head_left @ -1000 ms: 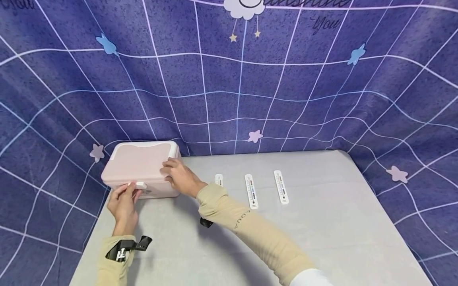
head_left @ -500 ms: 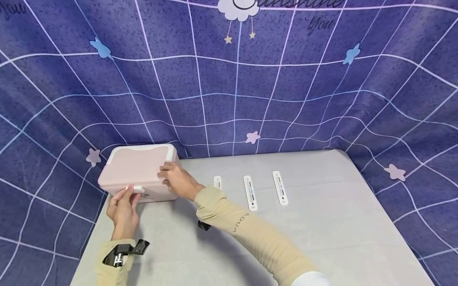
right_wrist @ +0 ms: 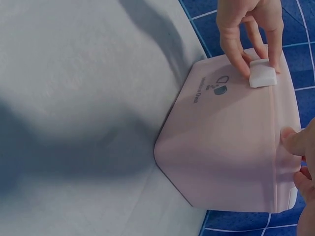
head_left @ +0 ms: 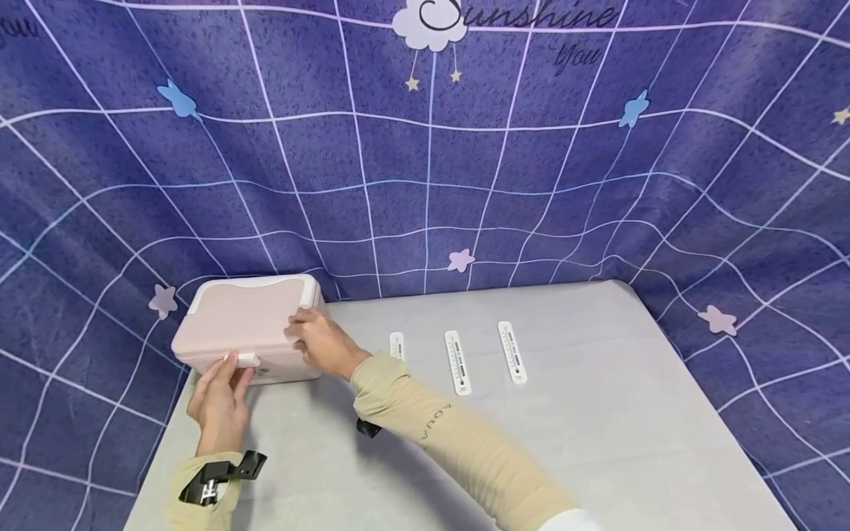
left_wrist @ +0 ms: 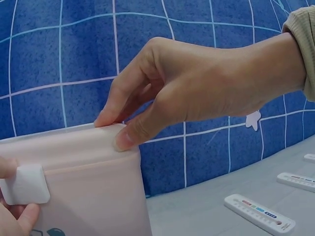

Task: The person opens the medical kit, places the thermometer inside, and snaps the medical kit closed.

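Observation:
A pale pink medicine box [head_left: 246, 321] with a white-trimmed lid stands at the table's back left, its lid down. My left hand [head_left: 219, 405] is at the front, pinching the white latch [right_wrist: 263, 73] between thumb and fingers. On the lid's front right corner, my right hand [head_left: 325, 343] grips the edge; in the left wrist view its thumb [left_wrist: 129, 138] lies on the front face and a fingertip on top. Right of the box lie three white thermometers: one [head_left: 396, 345] partly behind the right forearm, a middle one [head_left: 457, 363] and a far right one [head_left: 512, 352].
A grey cloth covers the table [head_left: 598, 413]. Behind and beside it hangs a blue-purple curtain [head_left: 398, 169] with grid lines and stars, close behind the box. The right forearm [head_left: 458, 442] reaches across the table's middle.
The head view has shifted slightly, so box, hands and thermometers all appear a little farther left and lower. Both hands keep their places on the box, and the lid stays down.

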Action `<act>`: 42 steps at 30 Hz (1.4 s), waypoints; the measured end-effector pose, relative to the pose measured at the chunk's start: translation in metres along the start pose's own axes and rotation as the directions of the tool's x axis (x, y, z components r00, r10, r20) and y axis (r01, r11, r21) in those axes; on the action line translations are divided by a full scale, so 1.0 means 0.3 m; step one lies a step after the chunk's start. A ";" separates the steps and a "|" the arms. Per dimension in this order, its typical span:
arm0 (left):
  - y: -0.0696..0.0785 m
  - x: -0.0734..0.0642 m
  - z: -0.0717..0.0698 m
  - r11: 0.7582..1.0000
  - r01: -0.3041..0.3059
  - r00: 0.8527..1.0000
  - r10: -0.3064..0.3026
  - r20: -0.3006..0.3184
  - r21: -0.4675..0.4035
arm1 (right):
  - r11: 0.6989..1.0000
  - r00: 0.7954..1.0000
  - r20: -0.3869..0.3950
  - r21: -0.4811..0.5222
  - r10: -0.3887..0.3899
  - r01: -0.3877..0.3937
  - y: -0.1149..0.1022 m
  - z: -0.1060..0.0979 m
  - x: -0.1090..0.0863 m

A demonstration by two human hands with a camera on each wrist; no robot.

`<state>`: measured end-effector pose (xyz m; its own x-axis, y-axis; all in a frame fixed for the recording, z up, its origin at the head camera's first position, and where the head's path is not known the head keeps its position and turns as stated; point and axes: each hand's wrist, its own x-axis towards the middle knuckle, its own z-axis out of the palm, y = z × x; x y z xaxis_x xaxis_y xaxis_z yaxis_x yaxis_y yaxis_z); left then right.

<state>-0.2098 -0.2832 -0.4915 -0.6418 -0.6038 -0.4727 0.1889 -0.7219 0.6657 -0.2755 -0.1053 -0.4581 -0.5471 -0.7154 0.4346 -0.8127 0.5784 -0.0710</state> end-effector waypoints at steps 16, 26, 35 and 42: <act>0.008 -0.022 -0.003 0.993 0.115 0.990 -0.116 0.081 0.018 | 0.999 1.000 -0.009 0.034 0.020 -0.020 -0.006 -0.010 0.003; 0.017 -0.007 -0.019 0.984 0.177 0.982 -0.175 0.075 -0.020 | 0.999 0.999 0.033 0.033 0.023 -0.024 -0.011 -0.011 0.012; 0.035 -0.011 0.008 0.990 0.135 0.989 -0.137 0.046 0.051 | 1.000 1.000 0.014 0.010 0.028 -0.028 -0.007 -0.024 0.017; 0.048 -0.027 0.005 0.986 0.129 0.992 -0.130 0.005 0.108 | 0.999 0.999 0.038 -0.004 0.038 -0.038 -0.019 -0.025 0.012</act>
<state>-0.2032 -0.2882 -0.4773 -0.6648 -0.5031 -0.5522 0.0231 -0.7527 0.6580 -0.2712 -0.1083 -0.4493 -0.5851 -0.7069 0.3973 -0.7902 0.6071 -0.0836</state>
